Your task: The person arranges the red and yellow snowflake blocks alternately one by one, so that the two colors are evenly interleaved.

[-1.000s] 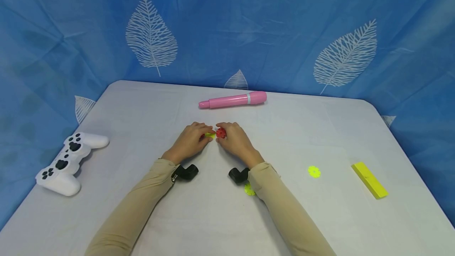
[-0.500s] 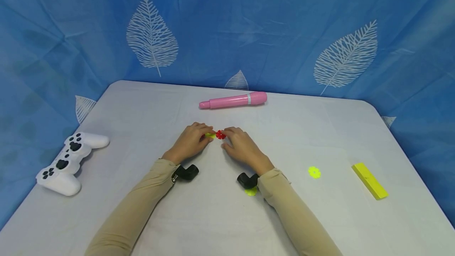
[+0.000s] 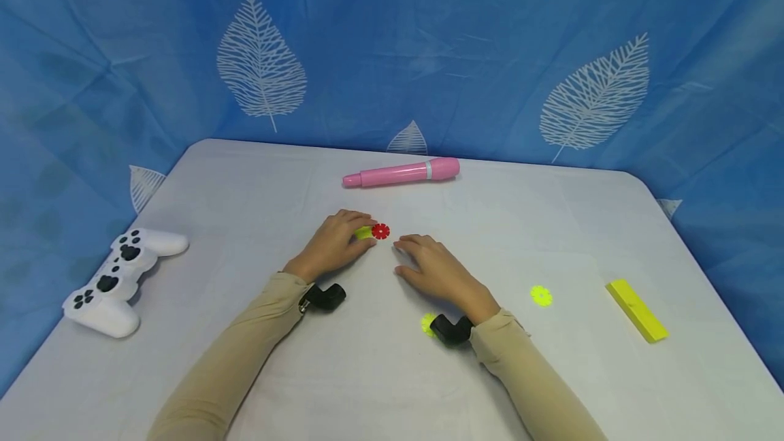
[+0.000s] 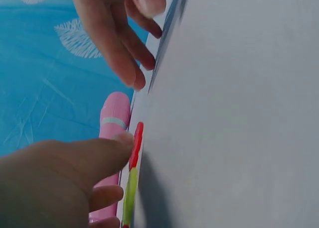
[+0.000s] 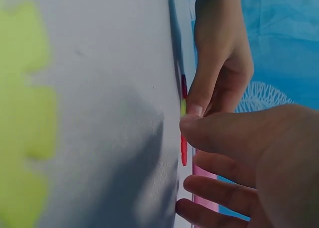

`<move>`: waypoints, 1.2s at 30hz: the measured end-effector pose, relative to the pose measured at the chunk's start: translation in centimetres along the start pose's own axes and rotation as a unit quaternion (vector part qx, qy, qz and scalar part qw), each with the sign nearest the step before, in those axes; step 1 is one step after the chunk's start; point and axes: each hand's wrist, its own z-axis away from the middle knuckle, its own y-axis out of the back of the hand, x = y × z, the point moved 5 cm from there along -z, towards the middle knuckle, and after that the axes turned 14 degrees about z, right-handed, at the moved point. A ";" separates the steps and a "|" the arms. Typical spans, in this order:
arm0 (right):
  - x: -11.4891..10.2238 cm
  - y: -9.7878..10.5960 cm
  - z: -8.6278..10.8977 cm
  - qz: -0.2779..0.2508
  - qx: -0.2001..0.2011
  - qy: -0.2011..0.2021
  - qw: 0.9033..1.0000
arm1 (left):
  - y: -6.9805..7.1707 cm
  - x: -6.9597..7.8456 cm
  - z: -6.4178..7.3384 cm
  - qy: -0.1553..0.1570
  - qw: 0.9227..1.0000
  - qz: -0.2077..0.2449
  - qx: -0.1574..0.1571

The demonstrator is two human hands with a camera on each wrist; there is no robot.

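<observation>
A red notched plastic disc (image 3: pixel 381 231) lies on the white table, edge to edge with a yellow disc (image 3: pixel 364 232). Another red piece (image 5: pixel 184 83) continues the row beyond the yellow one in the right wrist view; the left hand hides it in the head view. My left hand (image 3: pixel 333 240) rests around the yellow disc, thumb and fingers spread apart on either side of it. To the right of the red disc, my right hand (image 3: pixel 444 271) is held low with relaxed fingers and nothing between them.
A yellow disc (image 3: pixel 428 324) lies under the right wrist, another yellow disc (image 3: pixel 541 296) farther right. A yellow block (image 3: pixel 637 310) is at the right, a white game controller (image 3: pixel 119 281) at the left. Behind the hands lies a pink toy microphone (image 3: pixel 401 173).
My right hand has let go of the red disc and drawn back to the right and nearer me. The left thumb and fingers have spread slightly; the discs stay in place.
</observation>
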 end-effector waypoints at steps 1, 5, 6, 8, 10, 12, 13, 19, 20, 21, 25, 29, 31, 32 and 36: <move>0.0 0.0 0.4 0.003 -0.001 0.003 1.000 | -0.1 0.1 -0.1 0.000 1.000 0.005 -0.005; 0.0 0.0 1.9 0.015 0.005 0.017 1.000 | -0.7 0.1 -0.3 0.006 1.000 0.012 -0.025; 0.0 0.0 2.3 0.019 0.007 0.021 1.000 | -0.8 0.0 -0.4 0.008 0.999 0.012 -0.030; 0.0 0.1 3.2 0.027 0.014 0.029 0.999 | -0.9 0.0 -0.5 0.012 0.999 0.012 -0.037; 0.0 0.2 4.1 0.035 0.025 0.037 0.998 | -1.0 0.0 -0.6 0.012 0.999 0.012 -0.041; 0.0 0.2 5.1 0.040 0.036 0.042 0.998 | -1.1 0.0 -0.6 0.013 0.999 0.011 -0.045; 0.0 0.1 5.6 0.042 0.042 0.046 0.997 | -1.1 0.0 -0.7 0.013 0.999 0.009 -0.047; -0.3 0.1 8.2 0.047 0.062 0.067 0.995 | -1.3 0.3 -0.8 0.002 0.999 0.001 -0.050; -0.4 0.1 8.6 0.047 0.063 0.071 0.994 | -1.3 0.4 -0.9 -0.001 0.999 0.000 -0.049; -0.5 0.1 8.9 0.048 0.064 0.077 0.994 | -1.3 0.5 -0.9 -0.003 0.999 -0.001 -0.049; -0.9 0.0 10.2 0.056 0.060 0.090 0.993 | -1.4 0.7 -1.2 -0.005 0.999 -0.006 -0.046; -1.1 0.0 11.2 0.053 0.053 0.079 0.994 | -1.4 1.1 -1.5 -0.017 0.999 -0.009 -0.033; -1.1 0.0 11.6 0.045 0.053 0.073 0.995 | -1.4 1.2 -1.7 -0.023 0.999 -0.014 -0.025; -1.1 0.0 11.8 0.039 0.055 0.071 0.995 | -1.4 1.3 -1.7 -0.024 0.999 -0.016 -0.021; -1.4 0.0 12.5 0.025 0.060 0.071 0.995 | -1.5 1.4 -2.0 -0.026 0.999 -0.026 -0.016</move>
